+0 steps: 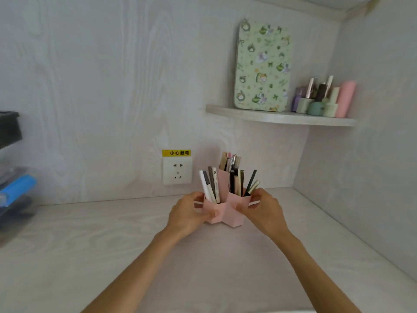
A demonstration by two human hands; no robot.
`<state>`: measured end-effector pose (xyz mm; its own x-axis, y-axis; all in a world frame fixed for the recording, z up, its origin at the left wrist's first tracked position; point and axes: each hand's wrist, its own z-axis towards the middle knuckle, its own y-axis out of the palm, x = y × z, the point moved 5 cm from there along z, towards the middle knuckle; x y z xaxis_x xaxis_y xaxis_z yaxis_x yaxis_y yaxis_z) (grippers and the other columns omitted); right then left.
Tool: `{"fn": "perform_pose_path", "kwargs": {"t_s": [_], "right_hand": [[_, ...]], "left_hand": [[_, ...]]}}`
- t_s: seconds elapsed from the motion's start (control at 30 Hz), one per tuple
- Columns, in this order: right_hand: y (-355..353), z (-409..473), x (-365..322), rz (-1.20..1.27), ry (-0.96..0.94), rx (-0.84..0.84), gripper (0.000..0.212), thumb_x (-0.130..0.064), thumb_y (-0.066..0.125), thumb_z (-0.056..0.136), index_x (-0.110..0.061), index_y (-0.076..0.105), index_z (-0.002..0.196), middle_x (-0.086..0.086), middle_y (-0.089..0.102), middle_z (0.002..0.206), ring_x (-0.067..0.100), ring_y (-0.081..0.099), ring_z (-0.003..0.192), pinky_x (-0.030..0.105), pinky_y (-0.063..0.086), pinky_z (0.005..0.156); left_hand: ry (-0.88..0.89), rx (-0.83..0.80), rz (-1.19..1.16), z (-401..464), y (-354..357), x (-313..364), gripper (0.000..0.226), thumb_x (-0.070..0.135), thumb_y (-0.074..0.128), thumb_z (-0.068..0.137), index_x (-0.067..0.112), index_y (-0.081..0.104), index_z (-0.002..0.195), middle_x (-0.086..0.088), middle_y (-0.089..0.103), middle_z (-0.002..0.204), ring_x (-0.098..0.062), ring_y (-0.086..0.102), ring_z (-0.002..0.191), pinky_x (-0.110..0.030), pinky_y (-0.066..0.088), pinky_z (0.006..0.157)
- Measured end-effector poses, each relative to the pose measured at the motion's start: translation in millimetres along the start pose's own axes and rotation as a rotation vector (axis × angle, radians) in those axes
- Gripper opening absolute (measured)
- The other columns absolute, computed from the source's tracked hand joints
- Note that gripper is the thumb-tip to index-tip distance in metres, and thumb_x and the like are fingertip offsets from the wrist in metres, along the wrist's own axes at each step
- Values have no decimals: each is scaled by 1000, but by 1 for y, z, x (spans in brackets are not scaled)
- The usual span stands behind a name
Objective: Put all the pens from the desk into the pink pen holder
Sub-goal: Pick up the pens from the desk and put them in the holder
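Observation:
The pink pen holder [228, 211] stands on the pale wood-grain desk [112, 256] near the back wall, with three compartments. Several pens [211, 187] lean in its left compartment, several more pens [237, 181] fill the middle and right ones, and a further bunch stands in the taller rear one. My left hand [187, 214] grips the holder's left side, thumb in front. My right hand [262, 208] grips its right side. No loose pen shows on the desk surface.
A wall socket [177, 170] with a yellow warning label sits left of the holder. A corner shelf [279, 117] above carries a green patterned board and small bottles [325, 98]. Stacked boxes with a blue item [15, 188] stand at the left edge.

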<state>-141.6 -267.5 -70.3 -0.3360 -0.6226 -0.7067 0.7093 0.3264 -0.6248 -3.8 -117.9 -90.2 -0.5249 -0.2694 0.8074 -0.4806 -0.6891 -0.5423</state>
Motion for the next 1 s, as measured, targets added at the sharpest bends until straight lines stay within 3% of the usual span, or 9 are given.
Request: {"fn": "perform_pose_path", "kwargs": {"t_s": [0.17,0.27,0.33,0.5,0.67,0.77,0.83,0.9,1.0], "right_hand": [[-59,6,60,-138,94,127,41,-49,72,70,-25,52,97,-7,67,99,9,62,74,26,46,59],[-83,10,78,-211,51,283,60,-44,74,70,-20,47,117,-1,60,115,18,60,96,32,51,74],[-89,11,79,-225,-58,373,64,-36,76,71,-21,41,123,-1,54,120,18,57,103,30,49,73],[-88,25,89,-297,-116,399,41,-34,74,75,-17,54,107,-2,57,108,17,60,86,26,45,60],[-101,58,93,-561,-119,424,28,-33,77,71,-11,67,86,5,68,90,26,56,91,35,42,75],[-105,73,94,-776,-101,427,25,-31,73,73,-9,68,82,8,70,81,28,56,88,36,39,73],[-105,78,98,-814,-100,409,24,-29,74,74,-6,66,79,10,70,77,29,58,82,35,43,69],[-106,81,104,-782,-100,418,25,-27,75,74,-5,65,79,13,69,76,31,61,77,33,46,62],[-110,84,114,-731,-65,428,25,-30,68,81,-6,62,86,13,69,86,32,63,80,32,45,60]], "left_hand": [[71,-113,106,33,90,40,55,52,72,70,34,58,121,12,63,121,-11,59,108,-28,45,80],[71,35,166,42,120,59,68,57,70,69,30,48,127,10,58,126,-15,58,110,-35,49,84],[131,151,151,42,128,68,68,52,74,68,30,44,124,10,56,123,-15,59,105,-36,51,79],[339,151,161,54,144,83,24,35,69,79,30,64,102,13,64,111,-12,63,95,-32,52,75],[438,78,287,78,159,95,18,23,54,91,22,64,106,2,69,106,-20,63,94,-34,51,76],[567,-67,426,84,182,96,38,22,43,95,18,43,133,-1,45,141,-21,45,125,-33,42,98],[548,-202,506,89,196,90,63,36,40,96,18,12,149,1,10,158,-18,11,144,-31,14,116],[507,-277,567,96,202,88,75,49,38,94,20,-3,150,3,-7,158,-16,-5,145,-34,1,118],[486,-353,616,101,210,92,82,55,40,90,21,-6,149,3,-11,158,-16,-9,145,-37,-1,118]]}}
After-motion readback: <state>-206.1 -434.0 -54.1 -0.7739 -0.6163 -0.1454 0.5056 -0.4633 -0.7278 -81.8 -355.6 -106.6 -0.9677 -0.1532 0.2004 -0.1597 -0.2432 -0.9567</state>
